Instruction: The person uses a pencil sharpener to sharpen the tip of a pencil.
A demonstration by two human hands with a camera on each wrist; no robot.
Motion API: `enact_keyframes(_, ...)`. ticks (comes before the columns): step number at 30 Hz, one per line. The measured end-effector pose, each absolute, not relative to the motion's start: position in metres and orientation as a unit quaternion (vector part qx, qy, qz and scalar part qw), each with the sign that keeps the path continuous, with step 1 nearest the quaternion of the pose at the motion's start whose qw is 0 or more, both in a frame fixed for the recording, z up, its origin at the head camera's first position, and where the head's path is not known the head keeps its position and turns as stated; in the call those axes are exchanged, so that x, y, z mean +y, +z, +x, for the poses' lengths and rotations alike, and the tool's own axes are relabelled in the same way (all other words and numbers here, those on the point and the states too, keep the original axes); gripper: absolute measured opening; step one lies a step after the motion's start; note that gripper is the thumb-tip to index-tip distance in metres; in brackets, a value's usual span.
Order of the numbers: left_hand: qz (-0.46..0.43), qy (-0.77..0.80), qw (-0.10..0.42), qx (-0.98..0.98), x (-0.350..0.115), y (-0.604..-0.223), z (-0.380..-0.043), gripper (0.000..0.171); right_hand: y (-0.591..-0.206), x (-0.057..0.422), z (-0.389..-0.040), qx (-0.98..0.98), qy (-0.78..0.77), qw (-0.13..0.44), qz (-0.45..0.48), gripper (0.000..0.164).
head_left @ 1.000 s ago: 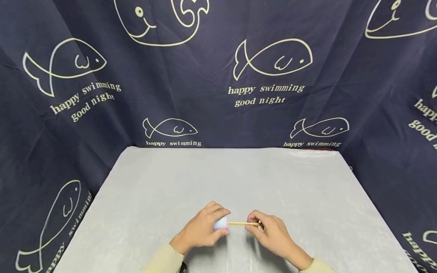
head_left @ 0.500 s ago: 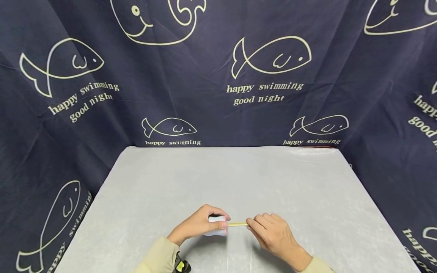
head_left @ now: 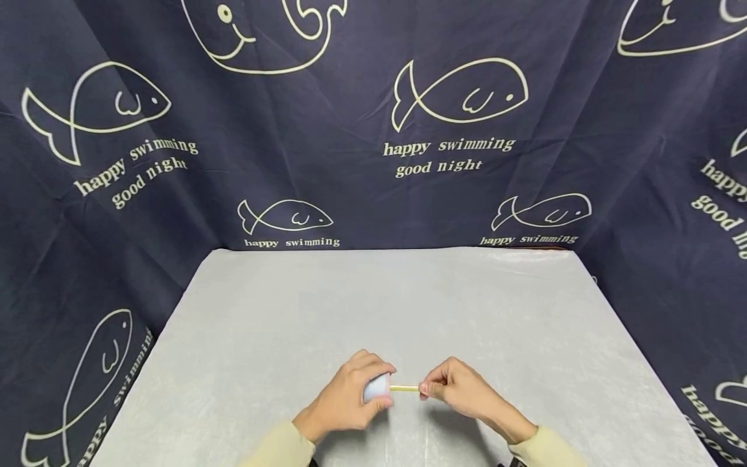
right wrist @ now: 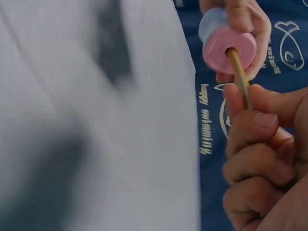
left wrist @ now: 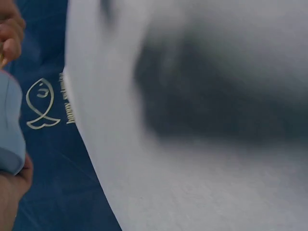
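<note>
My left hand [head_left: 341,397] grips a light blue pencil sharpener [head_left: 376,388] with a waisted body, fingers over the far side and thumb along the near side. In the right wrist view its round pink end face [right wrist: 219,54] has a hole with a yellow pencil [right wrist: 237,67] stuck in it. My right hand [head_left: 458,389] pinches that pencil [head_left: 404,388] between thumb and fingers, a short way right of the sharpener. The pencil's tip is hidden inside the sharpener and its other end within my right hand. Part of the sharpener [left wrist: 8,120] shows at the left wrist view's edge.
A pale grey cloth covers the table [head_left: 373,305] beneath both hands. Dark blue curtains [head_left: 362,155] with fish drawings and lettering hang behind it and at both sides. Blurred dark shadows fall on the cloth in the wrist views.
My right hand has rolled over and back while holding the pencil, and ends slightly nearer the sharpener. My left hand tilted the sharpener, then returned it. The head view has shifted slightly.
</note>
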State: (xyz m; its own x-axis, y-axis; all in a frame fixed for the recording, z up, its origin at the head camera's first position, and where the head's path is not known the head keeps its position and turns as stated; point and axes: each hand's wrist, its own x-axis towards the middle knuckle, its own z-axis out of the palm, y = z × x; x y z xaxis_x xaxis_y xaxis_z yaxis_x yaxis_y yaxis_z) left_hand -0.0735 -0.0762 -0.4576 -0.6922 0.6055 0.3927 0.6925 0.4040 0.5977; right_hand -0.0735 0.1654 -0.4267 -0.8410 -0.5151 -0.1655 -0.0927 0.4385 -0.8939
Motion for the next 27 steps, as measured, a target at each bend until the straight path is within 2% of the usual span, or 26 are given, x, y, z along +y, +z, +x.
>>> enact_keyframes(2,-0.408,-0.358,0.098,-0.834,-0.075,-0.463,-0.070,0.038,-0.430,0.167,-0.076,0.773,-0.542,0.280,-0.175,0.027)
enact_keyframes(4,-0.420,-0.333,0.128,-0.835,-0.074,-0.466,-0.070,0.040,-0.435,0.168,-0.078,0.742,-0.567,0.315,-0.172,0.030)
enact_keyframes(6,-0.423,-0.313,0.142,-0.838,-0.075,-0.468,-0.070,0.041,-0.438,0.167,-0.080,0.738,-0.567,0.323,-0.172,0.030)
enact_keyframes(8,-0.419,-0.302,0.146,-0.843,-0.076,-0.469,-0.071,0.043,-0.440,0.166,-0.083,0.762,-0.546,0.304,-0.173,0.027)
enact_keyframes(10,-0.412,-0.296,0.141,-0.850,-0.077,-0.467,-0.074,0.043,-0.440,0.164,-0.083,0.803,-0.505,0.258,-0.182,0.023)
enact_keyframes(13,-0.396,-0.303,0.107,-0.860,-0.078,-0.459,-0.080,0.044,-0.441,0.162,-0.081,0.867,-0.435,0.154,-0.191,0.013)
enact_keyframes(14,-0.388,-0.306,0.092,-0.864,-0.079,-0.455,-0.082,0.044,-0.442,0.161,-0.079,0.881,-0.415,0.107,-0.203,0.009)
enact_keyframes(19,-0.340,-0.329,0.011,-0.881,-0.084,-0.436,-0.093,0.040,-0.454,0.158,-0.074,0.879,-0.322,-0.177,-0.303,0.014)
enact_keyframes(21,-0.327,-0.332,-0.005,-0.885,-0.086,-0.432,-0.096,0.037,-0.457,0.158,-0.076,0.862,-0.288,-0.260,-0.326,0.014)
enact_keyframes(23,-0.322,-0.333,-0.015,-0.886,-0.085,-0.430,-0.098,0.035,-0.459,0.159,-0.077,0.852,-0.273,-0.290,-0.341,0.015)
enact_keyframes(27,-0.321,-0.340,-0.021,-0.884,-0.084,-0.430,-0.099,0.033,-0.461,0.161,-0.077,0.853,-0.266,-0.280,-0.350,0.019)
